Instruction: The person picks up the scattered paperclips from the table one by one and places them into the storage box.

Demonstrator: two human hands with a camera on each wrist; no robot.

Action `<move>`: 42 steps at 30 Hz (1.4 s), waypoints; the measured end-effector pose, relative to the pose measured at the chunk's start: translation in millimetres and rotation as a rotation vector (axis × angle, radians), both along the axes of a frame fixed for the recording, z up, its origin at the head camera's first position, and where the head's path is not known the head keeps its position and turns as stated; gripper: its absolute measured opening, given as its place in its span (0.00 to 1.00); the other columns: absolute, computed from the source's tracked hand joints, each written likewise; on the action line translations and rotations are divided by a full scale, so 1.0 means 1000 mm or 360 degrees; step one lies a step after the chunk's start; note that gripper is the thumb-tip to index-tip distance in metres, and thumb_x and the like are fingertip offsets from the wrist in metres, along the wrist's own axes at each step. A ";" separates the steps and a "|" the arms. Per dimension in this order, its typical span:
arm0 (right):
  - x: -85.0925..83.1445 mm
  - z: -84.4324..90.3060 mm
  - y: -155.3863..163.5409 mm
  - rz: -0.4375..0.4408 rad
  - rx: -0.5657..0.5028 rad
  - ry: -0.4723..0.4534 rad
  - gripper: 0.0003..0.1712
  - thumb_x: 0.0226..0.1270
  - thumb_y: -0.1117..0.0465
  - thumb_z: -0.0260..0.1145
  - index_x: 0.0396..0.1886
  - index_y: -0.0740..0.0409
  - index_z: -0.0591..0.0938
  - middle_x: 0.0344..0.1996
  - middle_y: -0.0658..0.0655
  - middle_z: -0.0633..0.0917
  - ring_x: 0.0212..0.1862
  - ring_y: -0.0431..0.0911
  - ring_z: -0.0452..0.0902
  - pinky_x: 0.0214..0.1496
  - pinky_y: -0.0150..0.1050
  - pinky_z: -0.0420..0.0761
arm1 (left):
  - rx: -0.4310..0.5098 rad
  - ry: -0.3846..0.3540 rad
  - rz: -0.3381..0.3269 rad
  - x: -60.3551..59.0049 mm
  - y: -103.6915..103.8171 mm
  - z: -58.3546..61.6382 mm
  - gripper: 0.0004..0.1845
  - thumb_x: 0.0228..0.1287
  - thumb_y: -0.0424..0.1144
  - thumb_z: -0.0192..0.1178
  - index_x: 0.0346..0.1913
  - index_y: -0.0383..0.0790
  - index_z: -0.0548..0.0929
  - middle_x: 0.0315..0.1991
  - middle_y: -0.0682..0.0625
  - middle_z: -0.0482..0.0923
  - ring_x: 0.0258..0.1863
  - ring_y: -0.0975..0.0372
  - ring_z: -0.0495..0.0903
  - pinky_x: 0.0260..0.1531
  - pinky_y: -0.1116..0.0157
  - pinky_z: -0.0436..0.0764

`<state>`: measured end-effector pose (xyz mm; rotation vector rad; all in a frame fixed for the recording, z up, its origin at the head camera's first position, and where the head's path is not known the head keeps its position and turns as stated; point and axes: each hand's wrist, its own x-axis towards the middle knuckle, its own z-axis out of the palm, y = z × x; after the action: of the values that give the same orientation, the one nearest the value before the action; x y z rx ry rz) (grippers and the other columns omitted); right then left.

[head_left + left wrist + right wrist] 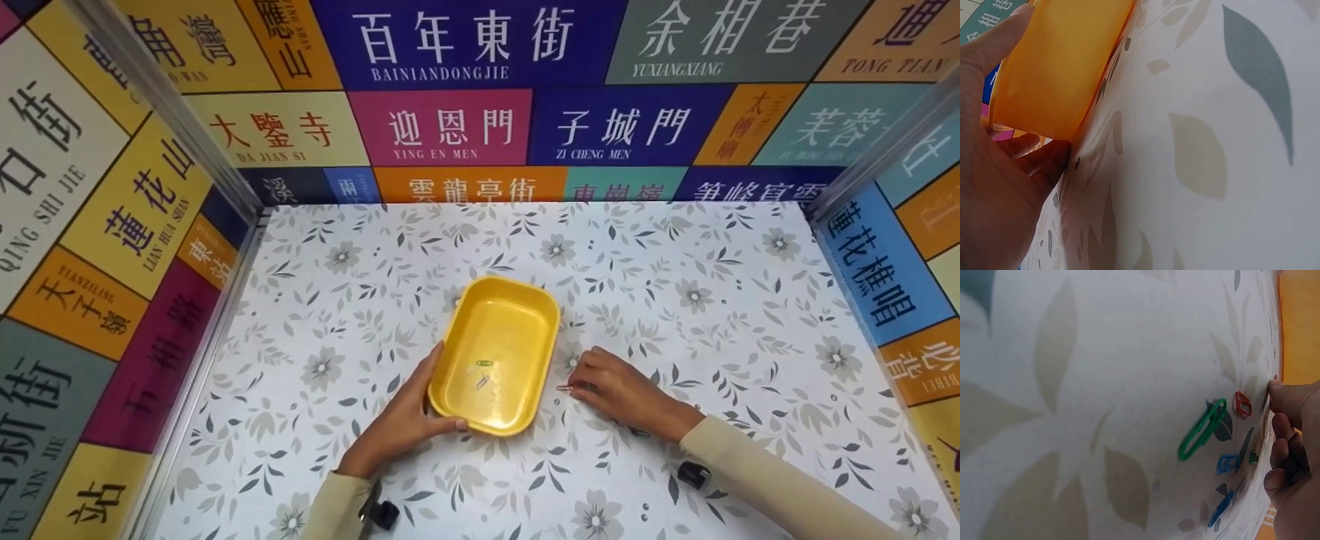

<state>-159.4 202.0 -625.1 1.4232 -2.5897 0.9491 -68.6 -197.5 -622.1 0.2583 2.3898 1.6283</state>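
Nearest, two pale sleeves (757, 472) entering from the bottom edge, over a table (675, 300) papered with grey flowers and leaves. Just short of the yellow tray (495, 352), left hand (405, 420) cupped round its near left corner, thumb (450, 425) laid along the near wall, fingers (429, 364) up the left side; from the left wrist view, tray wall (1055, 67) clasped between thumb and fingers, base resting on the table. Just right of the tray, right hand (611, 386) palm down on the table, fingertips (1278, 391) bunched and pressed to the surface, a small reddish paper clip (564, 388) at their tips; whether actually pinched or only touched, cannot tell. Scattered beside that hand in the right wrist view: a green paper clip (1203, 429), a red one (1242, 404), several blue ones (1228, 464). Inside the tray, near its middle, a green clip (484, 363) and a pale clip (482, 382) on the floor. Beyond the tray, bare floral tabletop, then coloured wall panels (442, 127) bearing Chinese street names.
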 end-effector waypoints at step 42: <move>0.013 0.009 -0.009 -0.0125 -0.0242 -0.0191 0.06 0.70 0.71 0.78 0.38 0.56 0.92 0.37 0.49 0.87 0.42 0.42 0.80 0.46 0.35 0.81 | 0.0022 0.0036 -0.0010 -0.001 0.001 0.000 0.73 0.55 0.56 0.86 0.93 0.52 0.43 0.91 0.55 0.46 0.88 0.57 0.50 0.85 0.50 0.50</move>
<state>-146.8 192.7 -615.8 1.2552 -2.5682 1.2263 -69.5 -196.8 -622.1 0.2881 2.3920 1.6486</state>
